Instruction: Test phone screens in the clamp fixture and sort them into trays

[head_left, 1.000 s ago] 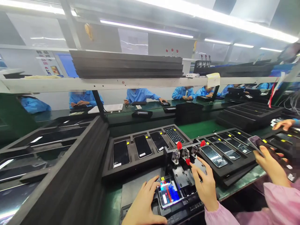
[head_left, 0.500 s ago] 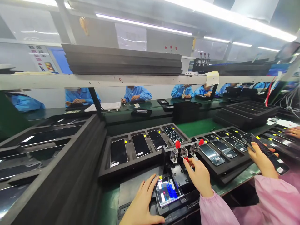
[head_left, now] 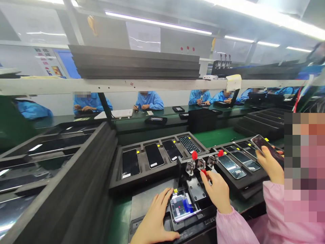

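My left hand lies against the left side of a black test fixture, thumb and fingers apart, fingertips at the corner of a phone. The phone lies in the fixture, its screen lit with a blue patch, a yellow tab at its top corner. With closed fingers my right hand grips the red handle of the middle toggle clamp. Two more toggle clamps, a left clamp and a right clamp, have their red handles raised. A black clamp block stands behind the phone.
A black foam tray with several phones stands behind the fixture. Another phone tray is at the right, where a co-worker's hand holds a phone. Stacked foam trays rise at the left. A shelf crosses above.
The co-worker's hand with the phone has moved left, and that person leans further into view. The blue patch on the fixture phone's screen looks smaller. My hands keep their places.
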`<state>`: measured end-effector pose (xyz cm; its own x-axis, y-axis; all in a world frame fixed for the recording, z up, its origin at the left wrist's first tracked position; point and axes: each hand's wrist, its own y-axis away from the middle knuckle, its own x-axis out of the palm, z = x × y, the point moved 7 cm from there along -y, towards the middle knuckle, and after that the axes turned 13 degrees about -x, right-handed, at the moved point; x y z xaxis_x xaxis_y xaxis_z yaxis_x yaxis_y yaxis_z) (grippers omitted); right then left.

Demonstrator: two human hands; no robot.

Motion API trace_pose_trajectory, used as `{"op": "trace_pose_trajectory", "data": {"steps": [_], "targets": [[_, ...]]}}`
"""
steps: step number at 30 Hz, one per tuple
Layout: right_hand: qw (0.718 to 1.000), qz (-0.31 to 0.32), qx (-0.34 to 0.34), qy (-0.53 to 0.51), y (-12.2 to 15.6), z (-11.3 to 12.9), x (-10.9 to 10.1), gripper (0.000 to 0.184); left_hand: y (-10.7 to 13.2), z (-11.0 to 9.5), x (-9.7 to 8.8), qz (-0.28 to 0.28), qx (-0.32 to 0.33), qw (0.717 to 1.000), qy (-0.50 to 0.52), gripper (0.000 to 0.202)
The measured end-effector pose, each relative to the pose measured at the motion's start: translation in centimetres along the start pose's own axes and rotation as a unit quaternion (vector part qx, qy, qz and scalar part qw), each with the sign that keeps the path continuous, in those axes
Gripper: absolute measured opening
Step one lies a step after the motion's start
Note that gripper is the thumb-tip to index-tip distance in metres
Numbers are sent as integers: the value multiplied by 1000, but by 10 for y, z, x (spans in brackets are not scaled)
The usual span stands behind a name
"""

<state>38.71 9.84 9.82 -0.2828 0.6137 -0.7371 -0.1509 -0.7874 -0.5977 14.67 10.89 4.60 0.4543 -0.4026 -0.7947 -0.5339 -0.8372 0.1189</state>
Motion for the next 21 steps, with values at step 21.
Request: {"op": "trace_pose_trajectory", "data": {"steps": [21], "targets": [[999, -13, -38, -2, -1, 4, -4, 36, 1, -1, -1, -4, 3, 1000, 8, 108]]}}
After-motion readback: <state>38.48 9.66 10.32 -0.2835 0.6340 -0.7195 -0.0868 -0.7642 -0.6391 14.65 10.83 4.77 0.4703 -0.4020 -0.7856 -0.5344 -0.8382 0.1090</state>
